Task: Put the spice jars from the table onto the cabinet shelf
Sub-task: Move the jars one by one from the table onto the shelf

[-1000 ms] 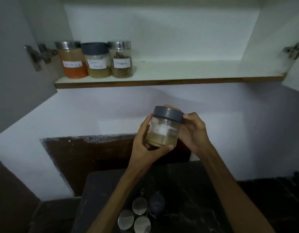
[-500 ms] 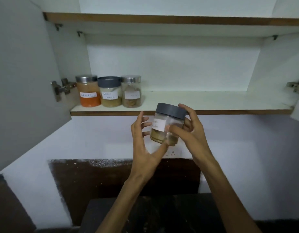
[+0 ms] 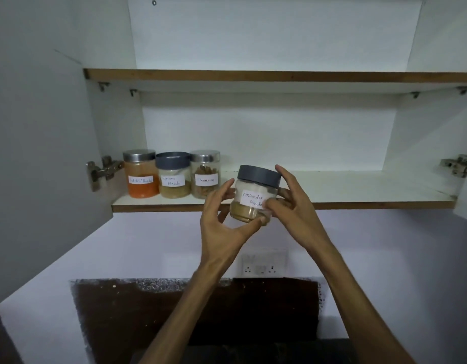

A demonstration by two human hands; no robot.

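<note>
I hold a glass jar of coriander powder [image 3: 253, 195] with a dark grey lid, tilted slightly, in front of the cabinet shelf [image 3: 358, 191] edge. My left hand [image 3: 222, 222] cradles it from the left and below, thumb under its base. My right hand [image 3: 290, 206] grips it from the right, thumb across the label. On the shelf's left end stand three labelled jars in a row: red chilli powder [image 3: 141, 174], garam masala [image 3: 173, 176] and cinnamon [image 3: 205, 174].
The cabinet's left door [image 3: 43, 166] stands open, with a hinge [image 3: 103, 169] beside the jars; another hinge [image 3: 458, 166] is at the right. An upper shelf [image 3: 279, 76] lies above. A wall socket [image 3: 262, 262] sits below, over the dark table [image 3: 253, 350].
Both hands have raised the jar from low over the table to the shelf edge and turned its label to face me. My view has tilted upward; the jars on the table are out of sight.
</note>
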